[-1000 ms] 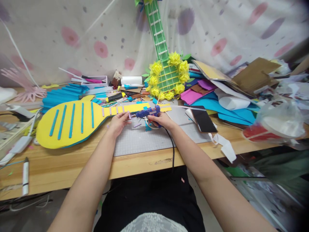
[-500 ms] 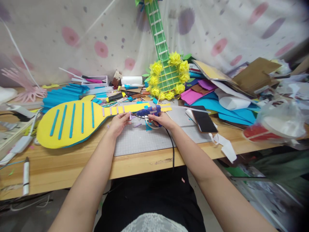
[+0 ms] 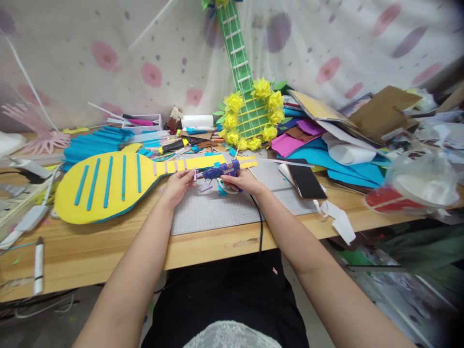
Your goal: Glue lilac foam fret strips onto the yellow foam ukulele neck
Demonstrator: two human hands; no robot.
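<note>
My right hand (image 3: 239, 180) is closed around a blue hot glue gun (image 3: 222, 170) whose nozzle points left. A clear glue stick (image 3: 279, 163) sticks out of its rear. Between the fingertips of my left hand (image 3: 180, 184) is a short purple strip (image 3: 195, 175), close to the nozzle; whether they touch I cannot tell. Behind both hands lies a yellow guitar-shaped cutout (image 3: 105, 212) with blue strips on its body and several purple strips across its neck. Part of the neck is hidden by the glue gun. Another purple strip (image 3: 206, 189) rests on the grey cutting mat (image 3: 203, 215).
A green guitar-shaped piece (image 3: 242, 72) with yellow paper flowers leans at the back. Coloured sheets (image 3: 326, 157) are piled at the right, near a phone (image 3: 306, 179) and a bagged cup (image 3: 395, 193). The gun's black cord (image 3: 260, 217) hangs over the table edge.
The glue gun has shifted slightly left, and its nozzle end now sits a little lower, near the purple strip. My left hand has hardly moved.
</note>
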